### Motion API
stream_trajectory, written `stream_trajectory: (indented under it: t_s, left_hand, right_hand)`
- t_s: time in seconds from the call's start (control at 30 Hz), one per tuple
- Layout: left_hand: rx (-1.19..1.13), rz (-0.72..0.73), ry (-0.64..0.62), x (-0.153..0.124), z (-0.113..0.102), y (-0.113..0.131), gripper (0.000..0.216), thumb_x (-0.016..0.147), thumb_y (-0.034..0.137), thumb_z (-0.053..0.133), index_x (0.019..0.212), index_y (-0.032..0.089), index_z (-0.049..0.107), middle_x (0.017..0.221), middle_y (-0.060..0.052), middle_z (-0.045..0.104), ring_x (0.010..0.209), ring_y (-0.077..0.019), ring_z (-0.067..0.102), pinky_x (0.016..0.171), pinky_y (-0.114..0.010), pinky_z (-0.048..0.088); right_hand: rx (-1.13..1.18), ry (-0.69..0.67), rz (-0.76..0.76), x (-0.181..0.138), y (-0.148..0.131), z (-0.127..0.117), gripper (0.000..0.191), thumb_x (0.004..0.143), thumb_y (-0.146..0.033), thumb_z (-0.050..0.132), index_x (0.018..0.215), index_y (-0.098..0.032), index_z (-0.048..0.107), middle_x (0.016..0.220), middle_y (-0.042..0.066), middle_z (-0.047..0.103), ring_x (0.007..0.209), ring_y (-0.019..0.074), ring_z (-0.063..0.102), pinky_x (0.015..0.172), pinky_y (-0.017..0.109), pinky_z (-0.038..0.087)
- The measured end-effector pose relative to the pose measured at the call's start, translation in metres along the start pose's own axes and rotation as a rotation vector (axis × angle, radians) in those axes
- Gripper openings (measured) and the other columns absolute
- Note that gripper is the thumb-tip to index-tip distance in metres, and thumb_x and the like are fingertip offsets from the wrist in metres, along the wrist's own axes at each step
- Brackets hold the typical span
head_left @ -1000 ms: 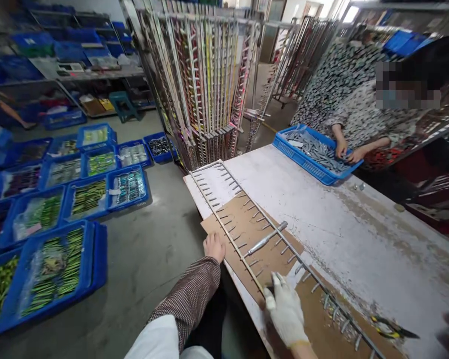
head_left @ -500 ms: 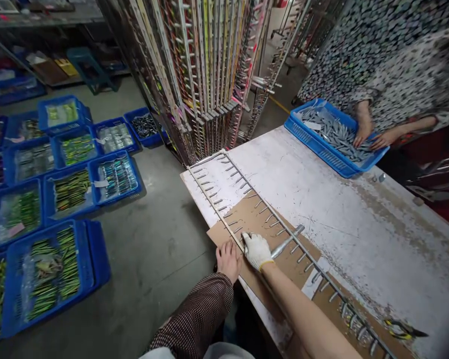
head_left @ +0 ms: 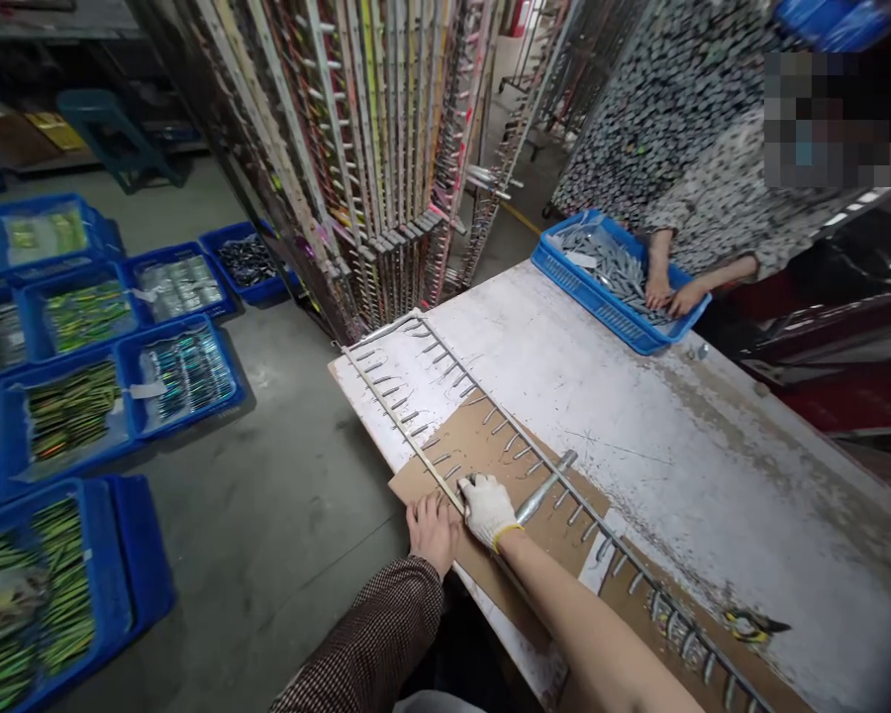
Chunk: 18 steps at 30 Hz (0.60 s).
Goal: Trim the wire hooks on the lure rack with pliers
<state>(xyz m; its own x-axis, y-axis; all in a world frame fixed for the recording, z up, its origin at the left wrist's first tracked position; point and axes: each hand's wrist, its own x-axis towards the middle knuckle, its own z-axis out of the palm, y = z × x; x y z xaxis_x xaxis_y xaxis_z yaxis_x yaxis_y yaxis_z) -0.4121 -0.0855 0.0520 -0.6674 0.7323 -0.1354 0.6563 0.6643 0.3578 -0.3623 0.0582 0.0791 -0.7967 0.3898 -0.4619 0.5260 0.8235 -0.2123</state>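
Note:
A long metal rack frame (head_left: 482, 386) with rows of short pegs along its rails lies on the worktable. My bare left hand (head_left: 432, 532) rests at its near rail, the fingers bent over the bar. Beside it my right hand (head_left: 488, 508), in a white knitted glove, is closed at the same rail. Its fingertips are pinched together near a peg, and what they hold is too small to make out. A silver metal tool (head_left: 542, 492), shaped like a hammer, lies under the far rail, right of the glove. Brown cardboard (head_left: 464, 431) lies beneath the frame.
Across the white table (head_left: 594, 396), a co-worker's hands (head_left: 668, 294) reach into a blue basket (head_left: 601, 297) of grey pieces. Yellow-black pliers (head_left: 749, 624) lie at the right. Tall racks (head_left: 386, 149) stand beyond the table's end; blue baskets (head_left: 182, 376) cover the floor at left.
The whole view has shifted slightly, with things appearing farther left. Both hands stay at about the same place on the near rail. The co-worker's hands remain in the basket.

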Motion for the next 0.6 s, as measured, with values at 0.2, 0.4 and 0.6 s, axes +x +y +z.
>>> stream_trajectory:
  t_s: [0.2, 0.4, 0.6]
  left_hand:
    - [0.055, 0.15, -0.046, -0.005, 0.009, -0.004, 0.049, 0.086, 0.024, 0.051, 0.133, 0.018, 0.063, 0.139, -0.015, 0.058, 0.131, -0.0316, 0.045, 0.116, -0.052, 0.025]
    - [0.193, 0.057, 0.01, 0.016, 0.008, -0.031, 0.049, 0.088, 0.028, 0.047, 0.133, 0.014, 0.062, 0.133, -0.017, 0.062, 0.124, -0.0324, 0.05, 0.111, -0.052, 0.03]
    - [0.241, 0.198, -0.04, 0.01, 0.01, -0.022, 0.053, 0.086, 0.03, 0.05, 0.135, 0.015, 0.062, 0.142, -0.017, 0.057, 0.13, -0.034, 0.047, 0.11, -0.052, 0.031]
  right_hand:
    - [0.048, 0.015, 0.0, 0.006, -0.001, 0.001, 0.042, 0.096, -0.038, 0.059, 0.134, -0.022, 0.053, 0.129, 0.008, 0.054, 0.118, 0.0282, 0.05, 0.098, 0.048, 0.042]
    - [0.085, 0.034, -0.008, 0.011, -0.003, -0.002, 0.041, 0.093, -0.039, 0.064, 0.129, -0.021, 0.056, 0.129, 0.008, 0.053, 0.117, 0.0283, 0.051, 0.097, 0.049, 0.045]
    - [0.085, 0.029, -0.002, 0.016, -0.004, -0.007, 0.038, 0.091, -0.037, 0.065, 0.124, -0.02, 0.058, 0.125, 0.008, 0.055, 0.114, 0.0278, 0.052, 0.094, 0.049, 0.047]
